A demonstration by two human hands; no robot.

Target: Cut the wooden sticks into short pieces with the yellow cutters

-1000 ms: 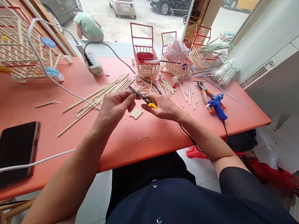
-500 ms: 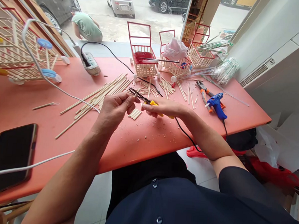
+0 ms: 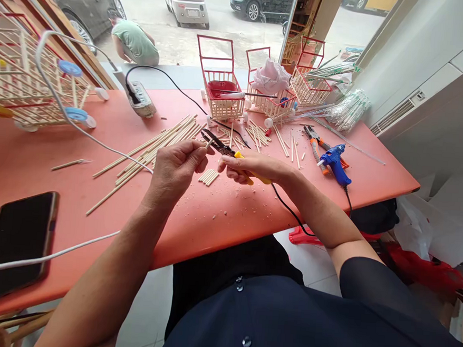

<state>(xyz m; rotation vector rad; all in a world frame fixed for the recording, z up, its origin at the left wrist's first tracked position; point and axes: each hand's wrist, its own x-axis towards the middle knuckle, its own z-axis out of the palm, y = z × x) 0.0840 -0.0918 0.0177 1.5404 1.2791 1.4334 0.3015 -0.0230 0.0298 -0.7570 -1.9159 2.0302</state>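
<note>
My left hand pinches a short wooden stick between thumb and fingers. Wrapped round the yellow handles of dark-jawed pliers is my right hand. The jaws are parted, and the stick's upper end stands at them; whether they touch it I cannot tell. Just below lies a small row of short cut sticks on the pink table. Longer wooden sticks lie heaped to the left, behind my left hand.
Small stick-built carts stand along the back. A blue glue gun and orange-handled pliers lie at right. On the left are a phone, a white cable and a power strip. A person crouches outside.
The plier jaws have opened wider and shifted slightly right and down. My left hand has moved a little, and more of the stick's end shows.
</note>
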